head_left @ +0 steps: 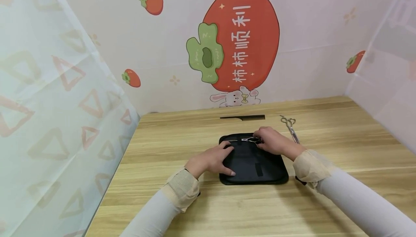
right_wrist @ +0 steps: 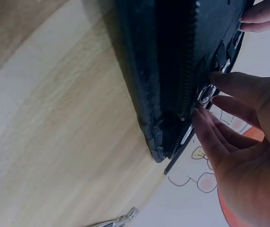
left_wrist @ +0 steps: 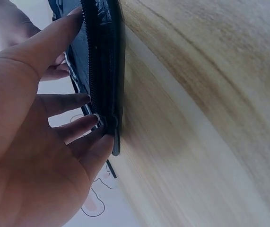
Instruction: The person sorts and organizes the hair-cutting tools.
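Note:
A black zip case lies spread on the wooden table, its dark inner face up. Along its far side lies a pair of silver scissors, passing under a small black strap. My right hand pinches the scissors at the handle end; in the right wrist view, thumb and fingertips meet at the finger rings. At the case's left side rests my left hand, thumb on the inner face and fingertips touching the zipped edge near the far corner. The fingers partly hide the scissors' two ends.
A black tail comb lies beyond the case. Another pair of silver scissors lies to the right, its blades partly behind my right wrist. Another black strap is in the case's near part. Patterned cloth walls stand behind and beside the table.

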Motion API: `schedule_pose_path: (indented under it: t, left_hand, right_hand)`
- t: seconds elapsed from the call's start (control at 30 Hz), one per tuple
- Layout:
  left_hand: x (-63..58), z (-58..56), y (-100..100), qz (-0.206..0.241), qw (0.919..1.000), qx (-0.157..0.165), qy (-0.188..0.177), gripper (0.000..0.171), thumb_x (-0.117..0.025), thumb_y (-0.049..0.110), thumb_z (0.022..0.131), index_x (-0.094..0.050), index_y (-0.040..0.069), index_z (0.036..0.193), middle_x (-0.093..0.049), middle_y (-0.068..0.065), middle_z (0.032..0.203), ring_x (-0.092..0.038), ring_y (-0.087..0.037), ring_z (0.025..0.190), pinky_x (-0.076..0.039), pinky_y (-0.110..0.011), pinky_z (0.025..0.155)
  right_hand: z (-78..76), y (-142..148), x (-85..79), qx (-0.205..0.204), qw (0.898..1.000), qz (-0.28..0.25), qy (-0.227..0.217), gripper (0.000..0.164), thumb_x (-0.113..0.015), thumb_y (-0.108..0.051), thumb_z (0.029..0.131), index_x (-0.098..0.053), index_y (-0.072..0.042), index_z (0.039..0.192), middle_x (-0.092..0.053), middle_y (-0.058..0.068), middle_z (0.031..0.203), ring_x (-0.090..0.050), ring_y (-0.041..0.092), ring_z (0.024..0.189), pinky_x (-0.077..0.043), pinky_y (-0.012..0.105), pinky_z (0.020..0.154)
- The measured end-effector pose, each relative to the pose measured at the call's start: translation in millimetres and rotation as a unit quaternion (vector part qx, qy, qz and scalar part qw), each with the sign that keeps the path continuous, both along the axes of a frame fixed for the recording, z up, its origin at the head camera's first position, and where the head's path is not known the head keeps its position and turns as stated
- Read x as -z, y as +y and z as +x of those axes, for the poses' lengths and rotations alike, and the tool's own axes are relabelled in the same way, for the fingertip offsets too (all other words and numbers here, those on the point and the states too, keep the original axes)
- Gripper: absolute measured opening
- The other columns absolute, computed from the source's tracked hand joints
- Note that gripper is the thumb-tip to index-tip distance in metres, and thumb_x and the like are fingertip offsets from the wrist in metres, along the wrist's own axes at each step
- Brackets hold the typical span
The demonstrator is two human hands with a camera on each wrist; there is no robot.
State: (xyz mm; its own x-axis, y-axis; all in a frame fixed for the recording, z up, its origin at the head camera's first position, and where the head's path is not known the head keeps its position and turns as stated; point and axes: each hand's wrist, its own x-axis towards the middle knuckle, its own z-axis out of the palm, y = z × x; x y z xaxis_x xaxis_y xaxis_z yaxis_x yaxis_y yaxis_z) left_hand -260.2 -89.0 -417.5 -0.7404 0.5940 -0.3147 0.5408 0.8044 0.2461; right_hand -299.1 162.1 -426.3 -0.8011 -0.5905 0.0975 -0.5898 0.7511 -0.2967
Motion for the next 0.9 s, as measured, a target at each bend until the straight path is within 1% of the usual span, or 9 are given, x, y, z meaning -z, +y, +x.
schedule_pose_path:
  t: [0.23, 0.53, 0.77, 0.9]
  left_hand:
    - [0.0, 0.0, 1.7, 0.000, 1.0000, -0.001, 0.002, 0.092, -0.066, 0.058, 0.075, -0.027, 0.015, 0.146, -0.014, -0.006, 0.151, -0.033, -0.023, 0.131, -0.034, -0.036, 0.101]
    - [-1.2, 0.1, 2.9, -0.001, 1.0000, 0.001, -0.001, 0.092, -0.067, 0.056, 0.075, -0.027, 0.014, 0.146, -0.014, -0.007, 0.151, -0.034, -0.023, 0.130, -0.034, -0.035, 0.101]
    - [-1.6, -1.3, 3.4, -0.004, 1.0000, -0.004, 0.001, 0.092, -0.068, 0.057, 0.074, -0.028, 0.014, 0.145, -0.015, -0.006, 0.151, -0.035, -0.022, 0.130, -0.034, -0.035, 0.101]
    - [-2.2, -0.7, 4.3, -0.008, 0.9999, -0.005, -0.005, 0.093, -0.068, 0.057, 0.074, -0.027, 0.014, 0.146, -0.014, -0.006, 0.151, -0.035, -0.023, 0.129, -0.034, -0.036, 0.101]
  right_hand:
    - [-2.6, -1.0, 2.0, -0.009, 1.000, -0.016, -0.011, 0.023, -0.070, -0.007, 0.080, -0.066, 0.000, 0.101, -0.061, 0.012, 0.093, -0.059, 0.021, 0.079, -0.049, 0.035, 0.068]
    - [-5.0, -2.2, 1.1, -0.010, 1.000, -0.013, -0.017, 0.019, -0.070, -0.009, 0.081, -0.067, -0.001, 0.098, -0.060, 0.011, 0.094, -0.059, 0.021, 0.081, -0.050, 0.035, 0.069]
    - [-6.1, -3.0, 2.7, -0.006, 1.000, -0.011, -0.020, 0.018, -0.069, -0.011, 0.082, -0.067, -0.003, 0.098, -0.059, 0.009, 0.094, -0.058, 0.021, 0.082, -0.049, 0.036, 0.070]
    - [-5.3, -1.1, 4.1, -0.007, 1.000, -0.015, -0.023, 0.018, -0.069, -0.011, 0.082, -0.067, -0.003, 0.099, -0.059, 0.009, 0.095, -0.058, 0.021, 0.083, -0.049, 0.036, 0.071]
